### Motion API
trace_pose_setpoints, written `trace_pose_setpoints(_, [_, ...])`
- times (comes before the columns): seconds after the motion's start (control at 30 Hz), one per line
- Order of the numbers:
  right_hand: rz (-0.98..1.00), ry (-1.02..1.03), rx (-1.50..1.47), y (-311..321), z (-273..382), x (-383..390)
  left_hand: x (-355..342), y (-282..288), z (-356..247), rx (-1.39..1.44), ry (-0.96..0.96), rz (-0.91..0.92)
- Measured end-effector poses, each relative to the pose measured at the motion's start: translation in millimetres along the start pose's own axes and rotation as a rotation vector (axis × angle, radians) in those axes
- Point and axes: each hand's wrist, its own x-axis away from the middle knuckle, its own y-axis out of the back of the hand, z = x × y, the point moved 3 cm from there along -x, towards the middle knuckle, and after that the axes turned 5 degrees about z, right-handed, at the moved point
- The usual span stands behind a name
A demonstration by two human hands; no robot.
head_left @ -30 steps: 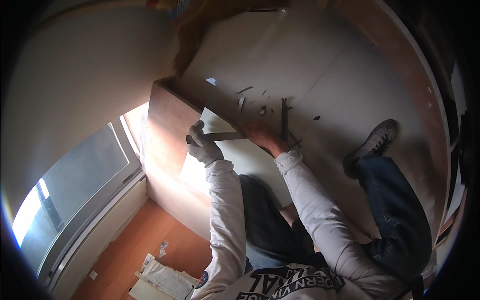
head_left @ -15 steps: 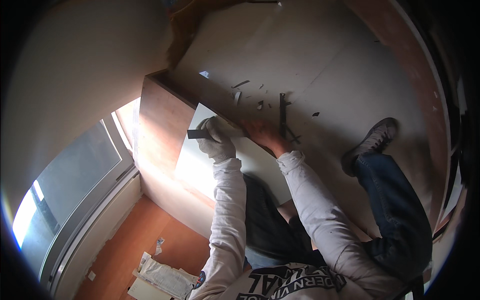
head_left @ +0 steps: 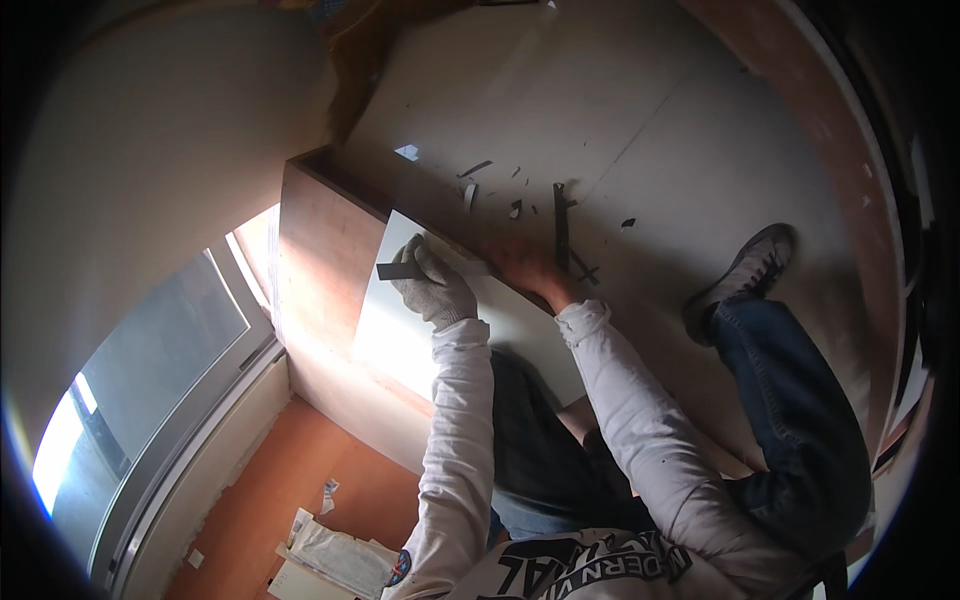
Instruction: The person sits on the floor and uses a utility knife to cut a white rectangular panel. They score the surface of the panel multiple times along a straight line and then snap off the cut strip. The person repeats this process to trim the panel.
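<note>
A white panel (head_left: 500, 310) lies tilted in front of me on a pale wooden box-like piece (head_left: 325, 235). My left hand (head_left: 437, 290), in a grey knitted glove, is closed round a flat, straight, dark strip (head_left: 396, 272) above the panel. One end juts out left of the glove; a greyer stretch runs right, toward my other hand. Bare and in shadow, my right hand (head_left: 528, 270) is at the panel's far right edge, where the strip meets it. Its fingers look bent round the strip's end, though shadow blurs them.
Dark strips (head_left: 562, 225) and small scraps (head_left: 516, 209) litter the pale floor beyond the panel. My shoe (head_left: 755, 265) stands at right. A framed window (head_left: 175, 365) is at left. Papers (head_left: 340, 555) lie on the orange-brown floor (head_left: 255, 500) below.
The whole view has shifted slightly. Both hands keep their hold, and the left hand with the strip has hardly moved over the panel.
</note>
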Motion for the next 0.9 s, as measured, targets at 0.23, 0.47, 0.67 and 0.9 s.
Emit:
trace_pose_setpoints(0.23, [-0.006,-0.041,-0.093,11,16,-10,-10,8,3,0.036,0.218,0.070])
trace_pose_setpoints(0.47, [-0.110,-0.003,0.134,-4,11,-18,-26,2,-2,-0.074,0.124,0.109])
trace_pose_setpoints(0.67, [-0.025,-0.022,-0.145,40,34,-22,-28,-1,11,0.138,0.119,-0.053])
trace_pose_setpoints(0.9, [-0.140,-0.051,-0.042,27,33,-23,-35,-10,23,0.092,0.050,-0.032])
